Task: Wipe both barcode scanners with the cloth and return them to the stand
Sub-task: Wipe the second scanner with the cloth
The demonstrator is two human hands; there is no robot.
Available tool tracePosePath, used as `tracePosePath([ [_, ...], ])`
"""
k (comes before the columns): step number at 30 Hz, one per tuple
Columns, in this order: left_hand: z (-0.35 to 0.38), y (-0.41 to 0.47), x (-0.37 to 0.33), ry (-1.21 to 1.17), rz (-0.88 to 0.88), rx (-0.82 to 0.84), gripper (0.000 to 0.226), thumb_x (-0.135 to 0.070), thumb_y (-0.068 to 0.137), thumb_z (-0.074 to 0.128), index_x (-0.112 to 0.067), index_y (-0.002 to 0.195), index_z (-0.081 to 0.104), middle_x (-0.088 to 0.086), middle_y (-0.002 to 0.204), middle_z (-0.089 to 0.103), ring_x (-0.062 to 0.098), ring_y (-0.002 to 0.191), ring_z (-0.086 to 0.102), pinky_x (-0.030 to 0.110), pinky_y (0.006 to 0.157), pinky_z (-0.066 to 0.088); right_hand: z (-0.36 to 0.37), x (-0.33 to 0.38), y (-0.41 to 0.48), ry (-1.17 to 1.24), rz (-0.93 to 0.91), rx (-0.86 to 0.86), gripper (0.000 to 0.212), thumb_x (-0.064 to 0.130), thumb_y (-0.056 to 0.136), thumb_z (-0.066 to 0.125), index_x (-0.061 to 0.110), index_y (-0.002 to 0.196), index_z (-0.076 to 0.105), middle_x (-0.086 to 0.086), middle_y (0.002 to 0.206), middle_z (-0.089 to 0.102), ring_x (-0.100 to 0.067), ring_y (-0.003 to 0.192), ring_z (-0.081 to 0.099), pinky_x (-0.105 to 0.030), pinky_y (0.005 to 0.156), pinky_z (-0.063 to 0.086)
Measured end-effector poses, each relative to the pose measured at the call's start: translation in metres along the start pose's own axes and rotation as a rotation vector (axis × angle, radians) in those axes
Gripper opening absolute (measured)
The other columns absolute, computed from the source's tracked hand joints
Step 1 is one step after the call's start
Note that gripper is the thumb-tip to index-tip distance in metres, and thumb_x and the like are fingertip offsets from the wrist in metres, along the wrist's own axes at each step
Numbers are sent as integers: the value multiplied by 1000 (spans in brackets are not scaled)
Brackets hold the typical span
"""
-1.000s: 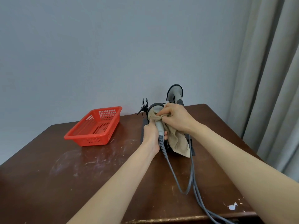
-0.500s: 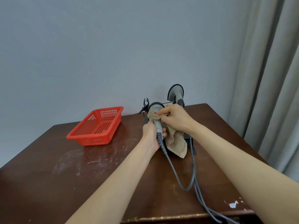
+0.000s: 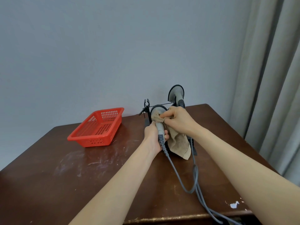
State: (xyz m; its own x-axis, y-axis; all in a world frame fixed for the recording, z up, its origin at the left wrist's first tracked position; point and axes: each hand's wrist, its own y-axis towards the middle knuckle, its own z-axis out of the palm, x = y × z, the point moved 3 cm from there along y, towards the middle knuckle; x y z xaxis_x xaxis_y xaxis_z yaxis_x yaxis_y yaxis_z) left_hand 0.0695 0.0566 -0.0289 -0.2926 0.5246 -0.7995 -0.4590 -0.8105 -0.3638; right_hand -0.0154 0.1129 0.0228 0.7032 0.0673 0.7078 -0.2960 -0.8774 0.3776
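two scanners [image 3: 159,127] [image 3: 176,95], one cloth [image 3: 177,142], one basket [image 3: 97,127], two hands [image 3: 152,138] [image 3: 178,120]

Rough terry cloth [image 3: 177,142], matt plastic scanner [image 3: 159,128], perforated plastic basket [image 3: 97,129], scuffed wooden table [image 3: 81,172].

Grey scanner [image 3: 158,125] cloth-draped [image 3: 177,142] — second scanner [image 3: 176,95] upright on stand [image 3: 194,151].

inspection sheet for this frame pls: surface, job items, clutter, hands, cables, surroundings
Surface: brown wooden table, scuffed with pale smears; chipped at front edge.
Job's things: held scanner off the stand, beige cloth pressed on its head; second scanner upright on black stand.
Clutter: red basket, nothing seen inside.
Grippers: left hand wrapped round held scanner's handle; right hand pinching cloth.
Cables: grey cables trail over the table's front edge.
Surroundings: grey wall, grey curtain at right.
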Motion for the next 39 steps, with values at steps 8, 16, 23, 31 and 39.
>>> tracePosePath([
  [8, -7, 4, -11, 15, 44, -12, 33, -14, 98, 22, -7, 85, 51, 8, 63, 48, 13, 31, 40, 13, 32, 31, 2, 6, -7, 175, -6, 135, 27, -3, 85, 55, 10, 98, 74, 10, 76, 49, 1, 64, 54, -1, 64, 39],
  [16, -2, -2, -1, 76, 8, -17, 29, -28, 103, 31, -8, 90, 47, 7, 70, 43, 14, 35, 41, 13, 30, 30, 2, -7, 13, 9, 59, -40, 34, 7, 90, 51, 20, 116, 68, 16, 101, 65, 3, 91, 53, -20, 85, 41],
  [23, -8, 4, -10, 73, 42, -40, 38, -18, 101, 20, -6, 84, 52, 8, 64, 48, 13, 34, 40, 13, 33, 31, 7, 2, 1, 202, 24, 173, 25, 1, 87, 54, 13, 95, 74, 15, 80, 53, 3, 77, 54, -6, 73, 40],
  [31, -2, -1, 0, 92, 7, 17, 28, -29, 103, 31, -8, 92, 47, 8, 68, 42, 13, 30, 41, 13, 29, 31, 3, -14, 22, 56, 111, -49, 34, 8, 87, 51, 22, 112, 70, 11, 113, 67, -10, 107, 58, -30, 96, 47],
  [39, -7, -1, -10, 10, 32, 18, 41, -24, 103, 23, -6, 82, 54, 7, 61, 48, 12, 32, 40, 13, 32, 32, 11, -2, -5, 473, 74, 191, 32, -6, 84, 54, 18, 72, 72, -1, 76, 57, -14, 55, 59, -17, 62, 53],
])
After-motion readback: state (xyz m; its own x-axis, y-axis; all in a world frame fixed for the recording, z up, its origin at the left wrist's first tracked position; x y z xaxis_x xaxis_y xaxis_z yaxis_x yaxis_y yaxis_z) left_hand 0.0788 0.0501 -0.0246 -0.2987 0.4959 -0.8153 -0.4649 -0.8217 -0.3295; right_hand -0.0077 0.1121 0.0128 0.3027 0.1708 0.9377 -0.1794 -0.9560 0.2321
